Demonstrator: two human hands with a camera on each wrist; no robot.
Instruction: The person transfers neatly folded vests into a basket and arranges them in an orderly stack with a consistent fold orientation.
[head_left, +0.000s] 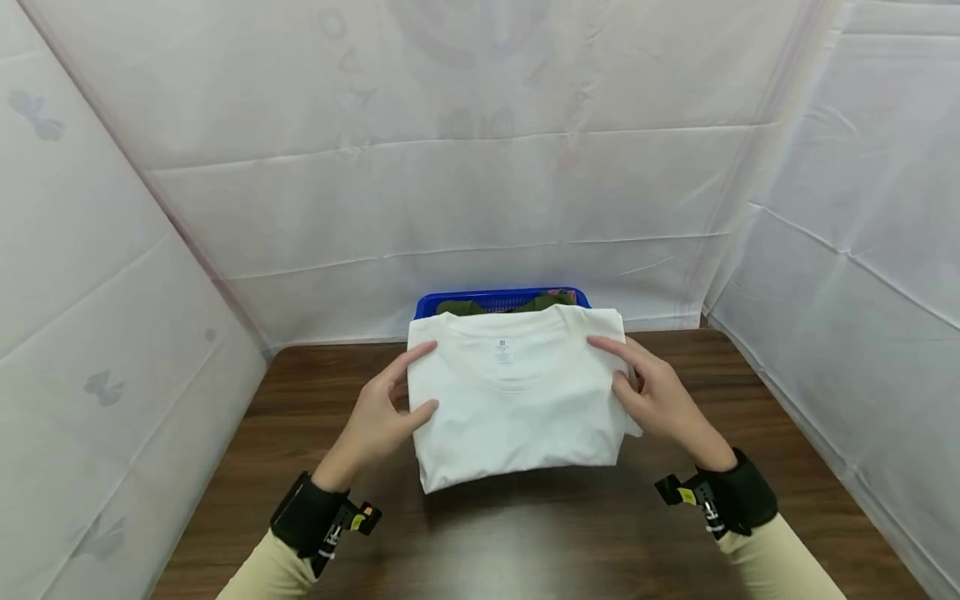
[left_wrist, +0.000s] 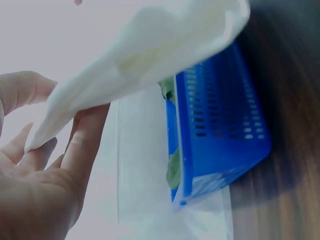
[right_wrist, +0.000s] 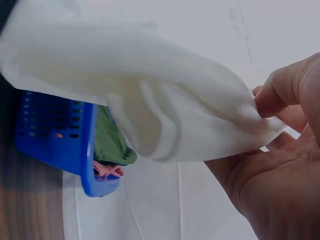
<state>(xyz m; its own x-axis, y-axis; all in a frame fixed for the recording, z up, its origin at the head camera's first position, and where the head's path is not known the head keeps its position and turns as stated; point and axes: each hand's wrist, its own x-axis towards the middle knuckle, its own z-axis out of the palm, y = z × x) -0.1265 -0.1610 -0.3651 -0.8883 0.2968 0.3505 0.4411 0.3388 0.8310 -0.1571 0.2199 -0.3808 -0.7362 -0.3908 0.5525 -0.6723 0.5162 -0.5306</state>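
A folded white T-shirt (head_left: 517,425) hangs in the air above the table, its neckline and printed label facing up in the head view. My left hand (head_left: 382,421) pinches its left edge, thumb on top and fingers partly beneath. On the opposite edge, my right hand (head_left: 656,392) grips the cloth between thumb and fingers. Behind the shirt stands a blue plastic basket (head_left: 498,297), largely hidden by it in the head view. Inside the basket lie a green garment (right_wrist: 112,140) and a pink cloth (right_wrist: 107,170), both seen in the right wrist view.
The brown wooden table (head_left: 330,383) lies under the hands and basket. White sheeting (head_left: 465,200) forms a wall at the back, with similar sheets on both sides. A black wrist strap with a small camera (head_left: 348,521) sits on each forearm.
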